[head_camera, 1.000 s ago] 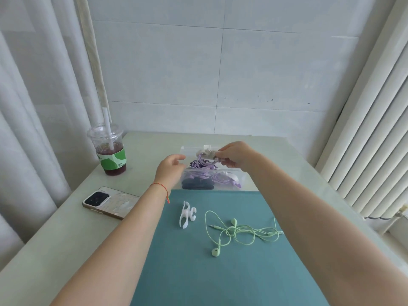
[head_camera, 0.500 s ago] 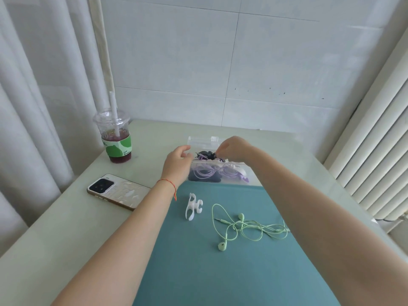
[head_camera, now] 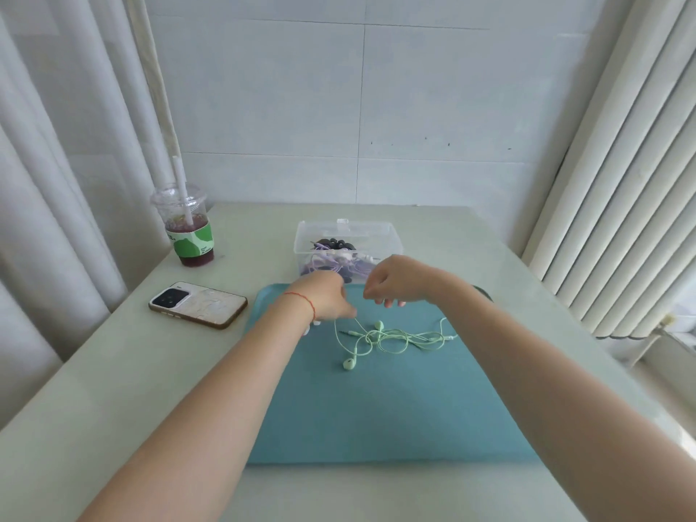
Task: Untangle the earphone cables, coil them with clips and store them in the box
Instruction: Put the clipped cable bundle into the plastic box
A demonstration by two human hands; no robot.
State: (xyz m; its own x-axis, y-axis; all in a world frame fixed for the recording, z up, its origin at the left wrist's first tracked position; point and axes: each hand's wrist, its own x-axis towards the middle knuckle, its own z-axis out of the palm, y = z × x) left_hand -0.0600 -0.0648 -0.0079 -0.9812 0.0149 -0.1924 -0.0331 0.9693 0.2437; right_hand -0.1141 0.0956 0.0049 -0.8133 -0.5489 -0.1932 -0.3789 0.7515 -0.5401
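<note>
Because the green earphone cable (head_camera: 380,339) is judged light, limp and snag-prone, it is best taken near an earbud or the plug and drawn out gently. It is seen tangled on the teal mat (head_camera: 395,408), near the clear box (head_camera: 348,235). Left hand (head_camera: 325,297) touches a strand, its grip unclear; right hand (head_camera: 395,282) is loosely curled, holding nothing.

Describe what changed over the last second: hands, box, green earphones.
Both hands left the clear box and came back over the mat: left hand now at the green earphones, covering the white clip; right hand hovers loosely curled. Purple earphones stayed in the box. Phone and cup unmoved.
</note>
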